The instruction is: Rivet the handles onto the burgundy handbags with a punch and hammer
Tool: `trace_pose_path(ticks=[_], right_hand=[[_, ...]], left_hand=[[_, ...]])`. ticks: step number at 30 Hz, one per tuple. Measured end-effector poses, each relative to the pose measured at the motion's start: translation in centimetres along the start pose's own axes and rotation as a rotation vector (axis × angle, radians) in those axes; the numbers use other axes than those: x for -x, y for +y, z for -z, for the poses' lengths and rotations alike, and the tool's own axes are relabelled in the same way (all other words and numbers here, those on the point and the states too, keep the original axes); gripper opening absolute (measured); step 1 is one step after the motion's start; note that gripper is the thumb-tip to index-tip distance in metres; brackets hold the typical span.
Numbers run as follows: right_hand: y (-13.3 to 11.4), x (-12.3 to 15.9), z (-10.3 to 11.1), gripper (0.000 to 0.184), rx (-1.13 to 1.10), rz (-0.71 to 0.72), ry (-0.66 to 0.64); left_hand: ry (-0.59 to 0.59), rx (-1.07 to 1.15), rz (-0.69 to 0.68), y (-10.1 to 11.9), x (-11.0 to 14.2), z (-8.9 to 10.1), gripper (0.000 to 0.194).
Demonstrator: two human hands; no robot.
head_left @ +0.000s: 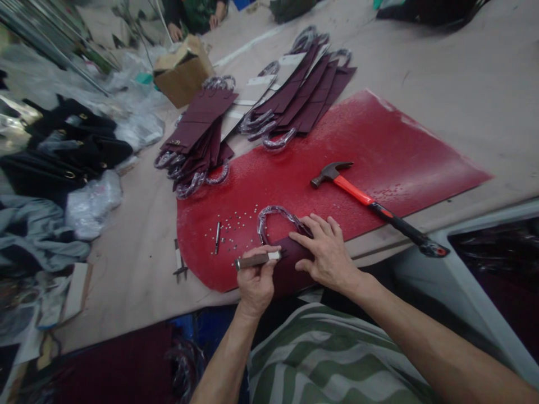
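Observation:
My left hand (pixel 256 286) is closed around a pronged leather punch (pixel 256 260) with a brown grip and a pale block near its dark prongs. The prongs point right, just over a maroon leather bag panel (pixel 290 261). On that panel rests my right hand (pixel 326 252), fingers stretched out near the base of a plastic-wrapped handle (pixel 272 210). The handle curves up from the panel's far edge. Beneath lies a red mat (pixel 252 174). A claw hammer (pixel 357 193) with a red and black grip lies on it, to the right.
Small bits (pixel 236 224) are scattered beside a thin metal rod (pixel 218 238). Another metal tool (pixel 180 261) lies at the mat's left edge. Stacked maroon panels (pixel 202 123) with wrapped handles, a cardboard box (pixel 184 73) and black bags (pixel 63 146) stand farther off. Another person's hands (pixel 214 21) show behind.

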State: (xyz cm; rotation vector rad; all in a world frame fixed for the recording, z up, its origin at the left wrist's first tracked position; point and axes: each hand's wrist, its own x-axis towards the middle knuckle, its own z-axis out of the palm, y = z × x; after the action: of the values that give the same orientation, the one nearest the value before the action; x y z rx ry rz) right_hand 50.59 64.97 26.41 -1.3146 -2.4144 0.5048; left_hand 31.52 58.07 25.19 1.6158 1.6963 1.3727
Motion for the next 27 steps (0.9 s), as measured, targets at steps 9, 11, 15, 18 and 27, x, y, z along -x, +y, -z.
trace_pose_path(ticks=[9, 11, 15, 18, 27], right_hand=[[0.0, 0.0, 0.1, 0.062, 0.004, 0.001, -0.002], [0.0, 0.0, 0.2, 0.062, 0.003, 0.002, -0.008], [0.0, 0.1, 0.2, 0.061, 0.002, 0.013, 0.004], [0.0, 0.1, 0.0, 0.062, 0.003, 0.019, 0.005], [2.5, 0.1, 4.6, 0.046, 0.088, 0.038, 0.207]], left_hand=[[-0.028, -0.181, -0.242, 1.4, -1.1, -0.5, 0.014], [-0.025, -0.209, -0.282, 1.5, -1.2, -0.9, 0.015], [-0.012, -0.216, -0.338, 1.1, -1.1, -1.7, 0.015], [0.007, -0.224, -0.37, 0.7, -1.0, -2.2, 0.015], [-0.003, -0.195, -0.342, 0.2, -0.6, -2.6, 0.013]])
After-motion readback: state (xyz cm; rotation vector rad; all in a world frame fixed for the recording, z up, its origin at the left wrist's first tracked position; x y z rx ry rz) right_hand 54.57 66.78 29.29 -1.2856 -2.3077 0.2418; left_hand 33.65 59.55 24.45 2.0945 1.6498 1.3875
